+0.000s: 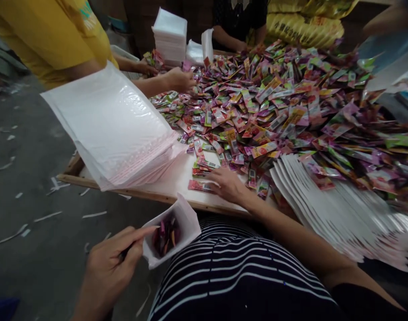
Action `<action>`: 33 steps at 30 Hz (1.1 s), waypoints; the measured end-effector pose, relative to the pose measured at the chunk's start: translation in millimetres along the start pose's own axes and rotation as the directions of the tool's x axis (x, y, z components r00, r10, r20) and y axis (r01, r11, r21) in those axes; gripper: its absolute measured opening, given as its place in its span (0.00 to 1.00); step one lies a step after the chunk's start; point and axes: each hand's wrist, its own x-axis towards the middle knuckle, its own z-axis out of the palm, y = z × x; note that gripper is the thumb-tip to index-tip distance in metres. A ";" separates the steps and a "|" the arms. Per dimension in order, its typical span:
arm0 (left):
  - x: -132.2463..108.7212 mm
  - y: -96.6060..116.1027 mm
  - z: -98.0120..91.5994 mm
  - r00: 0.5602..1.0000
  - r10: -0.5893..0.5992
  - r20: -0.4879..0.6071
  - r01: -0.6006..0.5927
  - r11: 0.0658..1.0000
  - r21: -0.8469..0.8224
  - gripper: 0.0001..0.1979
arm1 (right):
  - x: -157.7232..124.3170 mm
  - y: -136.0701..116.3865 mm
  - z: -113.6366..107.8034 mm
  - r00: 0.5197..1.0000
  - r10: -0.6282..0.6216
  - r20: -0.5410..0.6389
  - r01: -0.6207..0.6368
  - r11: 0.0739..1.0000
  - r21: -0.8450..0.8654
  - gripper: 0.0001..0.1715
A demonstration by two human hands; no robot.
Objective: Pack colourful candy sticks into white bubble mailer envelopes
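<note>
The left hand point(112, 263) pinches the rim of an open white bag point(177, 225) at about seven o'clock, packets showing inside it. The right hand point(225, 183), fingers spread flat, presses on a few packets point(200, 176) at the table's point(177, 178) near edge, centre frame. A fanned stack of white mailers point(337, 209) lies at four o'clock; a co-worker's hand point(180, 80) reaches into the big heap of packets point(284, 98) at twelve.

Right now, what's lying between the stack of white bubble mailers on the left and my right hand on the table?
In the head view, mostly bare white tabletop lies between the bubble mailers and the right hand, plus a few loose colourful packets near the fingertips.
</note>
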 end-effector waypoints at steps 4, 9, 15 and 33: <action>2.6 0.5 0.5 0.999 0.019 -0.040 -0.018 1.000 0.019 0.13 | -13.0 -20.5 7.3 0.981 -0.050 0.186 0.049 0.999 0.007 0.15; 6.4 -2.8 -0.4 0.999 0.044 -0.010 -0.044 0.999 0.007 0.12 | 5.9 5.5 -15.2 0.996 0.073 -0.046 -0.069 0.994 0.080 0.13; 4.7 -8.5 2.6 0.997 0.020 -0.075 -0.018 1.000 0.017 0.14 | 38.3 31.1 -14.3 0.978 0.204 0.051 -0.207 0.976 0.068 0.13; 7.3 -16.6 0.9 0.998 0.049 -0.034 -0.052 0.993 -0.103 0.12 | 119.5 57.7 -26.5 0.925 0.380 0.018 -0.369 0.908 -0.197 0.20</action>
